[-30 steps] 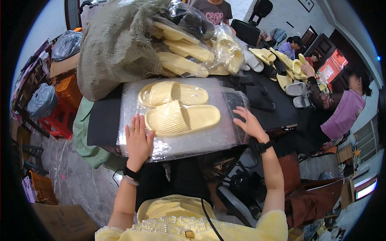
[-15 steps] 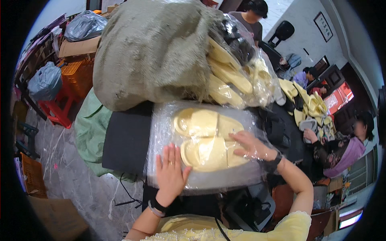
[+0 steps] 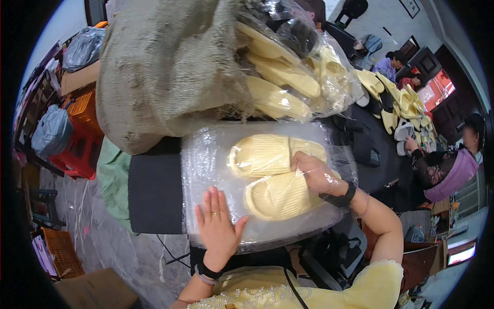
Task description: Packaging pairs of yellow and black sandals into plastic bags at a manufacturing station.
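A pair of pale yellow ribbed slippers lies side by side on flat clear plastic bags (image 3: 216, 136), toes to the left. The far slipper (image 3: 262, 154) is straight; the near slipper (image 3: 278, 195) is slightly tilted and sits a little further right. My left hand (image 3: 218, 226) presses flat on the plastic left of the near slipper, fingers stretched and holding nothing. My right hand (image 3: 316, 175) is curled over the heel part of the near slipper, close to the far one; its fingertips are partly hidden. Shiny film lies about its wrist; whether it is over or under the hand I cannot tell.
A large woven sack (image 3: 164, 72) with bagged yellow slippers (image 3: 283, 72) stands behind the plastic. Black slippers (image 3: 363, 147) and a pile of yellow ones (image 3: 406, 103) lie to the right, where a co-worker (image 3: 447, 165) handles a slipper. A red stool (image 3: 77, 154) stands left.
My right hand has gone from outstretched to curled. The near slipper has shifted right relative to the far one. My left hand stays flat on the plastic; the whole view has shifted.
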`<state>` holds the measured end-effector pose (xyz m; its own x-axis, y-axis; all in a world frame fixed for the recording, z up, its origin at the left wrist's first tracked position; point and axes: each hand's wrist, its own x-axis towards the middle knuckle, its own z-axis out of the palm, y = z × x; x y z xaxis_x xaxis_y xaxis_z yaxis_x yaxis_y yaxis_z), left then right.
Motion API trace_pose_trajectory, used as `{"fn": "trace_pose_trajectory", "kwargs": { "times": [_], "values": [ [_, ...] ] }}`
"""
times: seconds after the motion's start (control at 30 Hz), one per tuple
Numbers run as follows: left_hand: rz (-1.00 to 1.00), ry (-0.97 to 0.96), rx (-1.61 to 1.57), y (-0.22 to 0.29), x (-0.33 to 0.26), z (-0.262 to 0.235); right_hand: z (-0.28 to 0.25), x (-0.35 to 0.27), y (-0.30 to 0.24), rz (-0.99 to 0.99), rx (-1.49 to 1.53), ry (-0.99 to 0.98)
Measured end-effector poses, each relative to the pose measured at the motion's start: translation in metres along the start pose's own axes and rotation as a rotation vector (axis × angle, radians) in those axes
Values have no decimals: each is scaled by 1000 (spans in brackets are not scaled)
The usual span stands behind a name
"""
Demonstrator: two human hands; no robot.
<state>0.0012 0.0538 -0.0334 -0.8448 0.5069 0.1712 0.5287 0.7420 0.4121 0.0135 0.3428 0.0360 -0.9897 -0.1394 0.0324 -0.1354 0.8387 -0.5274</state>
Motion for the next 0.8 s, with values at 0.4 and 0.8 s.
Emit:
{"fn": "trace_pose_trajectory", "kwargs": {
  "times": [0.4, 0.8],
  "values": [
    [-2, 23, 130, 11, -7, -13, -78, -208, 82, 512, -209, 546],
    [88, -24, 7, 15, -18, -10, -119, -102, -95, 86, -167, 448]
  ]
}}
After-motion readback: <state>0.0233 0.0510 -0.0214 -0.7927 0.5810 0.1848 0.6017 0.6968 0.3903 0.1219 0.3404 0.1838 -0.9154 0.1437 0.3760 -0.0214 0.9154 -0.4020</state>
